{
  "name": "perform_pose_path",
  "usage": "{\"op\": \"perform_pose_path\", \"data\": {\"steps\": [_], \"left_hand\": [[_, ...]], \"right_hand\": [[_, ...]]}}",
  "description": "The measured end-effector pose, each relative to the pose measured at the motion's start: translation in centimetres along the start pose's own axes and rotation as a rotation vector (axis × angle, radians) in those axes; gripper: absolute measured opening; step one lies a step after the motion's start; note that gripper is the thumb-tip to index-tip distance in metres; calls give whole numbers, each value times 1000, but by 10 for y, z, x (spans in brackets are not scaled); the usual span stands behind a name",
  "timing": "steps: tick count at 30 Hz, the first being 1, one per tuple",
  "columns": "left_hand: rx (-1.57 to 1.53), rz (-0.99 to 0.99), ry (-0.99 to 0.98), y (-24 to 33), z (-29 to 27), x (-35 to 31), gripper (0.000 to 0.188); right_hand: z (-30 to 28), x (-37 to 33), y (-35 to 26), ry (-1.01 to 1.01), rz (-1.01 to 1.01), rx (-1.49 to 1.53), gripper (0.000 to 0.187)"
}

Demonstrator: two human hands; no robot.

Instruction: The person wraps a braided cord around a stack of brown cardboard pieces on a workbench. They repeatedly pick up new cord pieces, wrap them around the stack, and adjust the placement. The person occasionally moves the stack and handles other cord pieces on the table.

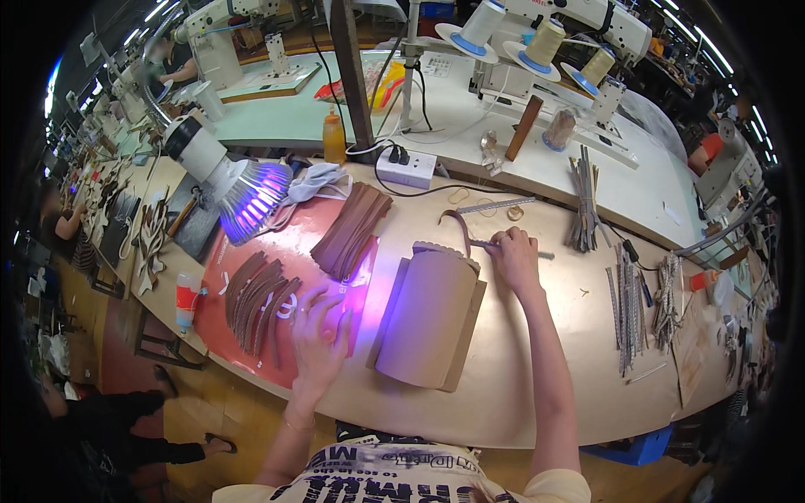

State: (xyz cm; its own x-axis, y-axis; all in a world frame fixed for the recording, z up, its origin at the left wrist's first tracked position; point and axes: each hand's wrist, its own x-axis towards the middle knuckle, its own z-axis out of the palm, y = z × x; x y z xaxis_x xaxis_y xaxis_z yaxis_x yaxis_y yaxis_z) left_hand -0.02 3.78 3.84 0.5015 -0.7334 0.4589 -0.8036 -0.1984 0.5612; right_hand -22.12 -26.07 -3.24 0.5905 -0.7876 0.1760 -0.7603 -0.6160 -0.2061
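Brown strip (462, 225) curls just beside the right hand (515, 258); on its left.

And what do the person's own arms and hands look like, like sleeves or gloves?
Both the left hand and the right hand are bare, without gloves. The forearms are uncovered, below short, pale cream sleeves. What looks like a thin band circles the left wrist; its detail is too small to tell.

Your 12 o'clock: white power strip (406, 170) | your 1 o'clock: thread cones (547, 42) | your 11 o'clock: lit lamp (253, 199) | your 10 o'clock: red-and-white bottle (186, 302) | your 3 o'clock: blue bin (641, 448)
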Motion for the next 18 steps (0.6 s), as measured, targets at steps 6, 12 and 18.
{"op": "perform_pose_path", "data": {"steps": [6,12,18], "left_hand": [[-137,75,-129,25,15,46,25],[-247,146,-169,21,63,88,21],[154,27,-32,-61,89,118,25]], "right_hand": [[-13,-37,3,57,71,-77,18],[-39,-79,3,80,307,192,18],[-42,-124,-8,166,575,729,19]]}}
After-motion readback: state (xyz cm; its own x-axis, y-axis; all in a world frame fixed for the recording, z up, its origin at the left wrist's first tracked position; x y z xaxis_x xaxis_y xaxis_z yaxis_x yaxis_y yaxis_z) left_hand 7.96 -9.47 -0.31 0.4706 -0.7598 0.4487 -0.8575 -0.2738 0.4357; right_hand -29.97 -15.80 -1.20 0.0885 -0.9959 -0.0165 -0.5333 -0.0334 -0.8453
